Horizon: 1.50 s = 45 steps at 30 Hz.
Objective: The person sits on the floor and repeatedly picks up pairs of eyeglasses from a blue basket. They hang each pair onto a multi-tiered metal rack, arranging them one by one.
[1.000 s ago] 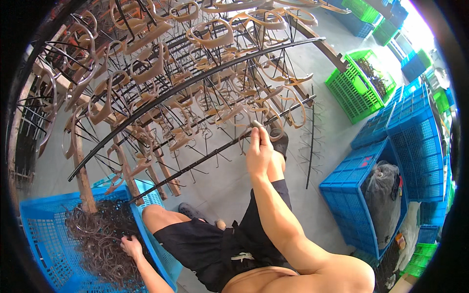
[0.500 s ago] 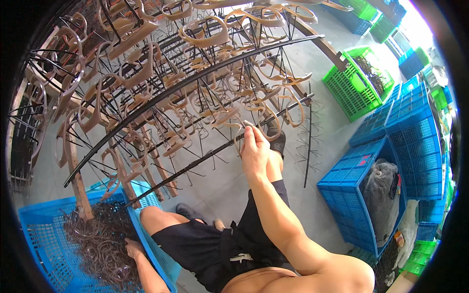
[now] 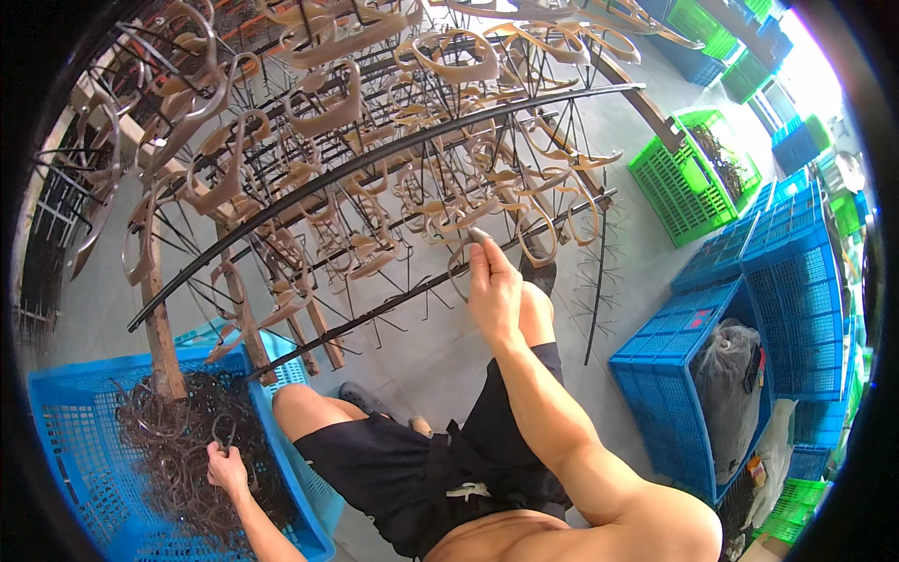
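Low at the left, my left hand (image 3: pixel 227 468) pinches a dark, thin, loop-shaped eyeglass frame (image 3: pixel 224 430) above a tangled heap of similar brown frames (image 3: pixel 167 423) in a blue basket (image 3: pixel 70 393). My right hand (image 3: pixel 494 288) is closed, thumb and finger pressed on a brownish eyeglass frame (image 3: pixel 459 272) beside the lower black rail (image 3: pixel 403 298) of a rack. Part of that frame is hidden behind my fingers. Above, tan eyeglass frames (image 3: pixel 454 56) hang in rows from thin wire prongs on curved black bars (image 3: pixel 375 155).
Wooden posts (image 3: pixel 161 337) of the rack stand close before my knees. A loose pronged rod (image 3: pixel 596 281) is at the rack's right. Further right are a green crate (image 3: pixel 684 178) and a blue crate (image 3: pixel 655 393) on its side with a filled plastic bag (image 3: pixel 729 403).
My left hand has risen from the heap and now holds a frame up. The right hand stays at the lower rail. The view has shifted slightly.
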Motion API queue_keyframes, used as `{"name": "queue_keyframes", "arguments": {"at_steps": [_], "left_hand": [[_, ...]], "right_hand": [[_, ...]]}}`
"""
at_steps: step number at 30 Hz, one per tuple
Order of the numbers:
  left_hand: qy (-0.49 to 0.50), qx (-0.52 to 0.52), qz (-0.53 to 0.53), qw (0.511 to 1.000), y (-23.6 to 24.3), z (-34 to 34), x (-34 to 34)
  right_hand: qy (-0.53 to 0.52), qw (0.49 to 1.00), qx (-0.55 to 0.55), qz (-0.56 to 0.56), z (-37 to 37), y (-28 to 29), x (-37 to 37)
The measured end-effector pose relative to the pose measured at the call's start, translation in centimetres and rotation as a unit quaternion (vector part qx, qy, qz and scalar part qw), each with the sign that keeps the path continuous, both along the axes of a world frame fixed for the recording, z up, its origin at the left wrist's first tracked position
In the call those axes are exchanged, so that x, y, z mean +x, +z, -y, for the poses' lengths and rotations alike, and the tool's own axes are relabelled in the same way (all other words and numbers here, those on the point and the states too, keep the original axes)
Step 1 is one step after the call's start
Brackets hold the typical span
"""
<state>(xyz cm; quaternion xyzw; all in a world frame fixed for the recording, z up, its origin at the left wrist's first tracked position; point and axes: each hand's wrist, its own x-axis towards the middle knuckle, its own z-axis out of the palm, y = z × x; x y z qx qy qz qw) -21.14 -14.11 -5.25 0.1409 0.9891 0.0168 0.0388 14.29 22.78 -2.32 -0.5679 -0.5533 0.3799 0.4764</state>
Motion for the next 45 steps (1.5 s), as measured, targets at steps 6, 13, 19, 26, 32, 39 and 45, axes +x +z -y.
{"name": "queue_keyframes", "arguments": {"at_steps": [6,13,19,26,32,39,45], "left_hand": [[-0.001,0.430,0.023,0.903,-4.5,3.5,-0.9],[0.151,0.707,0.105,0.683,0.1,4.2,2.5],[0.048,0.796,0.183,0.575,3.6,2.1,5.8],[0.019,0.814,0.216,0.539,5.4,2.1,9.9],[-0.043,0.744,0.239,0.623,6.3,2.5,12.3],[-0.067,0.607,0.188,0.770,6.3,0.7,11.8],[-0.213,0.477,0.174,0.835,5.9,-4.6,16.8]], "right_hand": [[-0.002,0.998,-0.004,-0.064,-1.5,-0.7,1.0],[0.018,0.995,-0.081,-0.052,-0.3,-0.9,2.0],[-0.066,0.963,0.189,0.181,6.1,-0.2,-0.7],[0.538,0.840,0.024,-0.068,19.5,0.8,-12.5],[0.556,0.748,0.354,0.076,20.1,5.1,-18.8],[0.657,0.667,0.347,0.063,16.0,3.7,-15.2],[0.585,0.762,0.227,0.158,14.1,4.6,-6.4]]}}
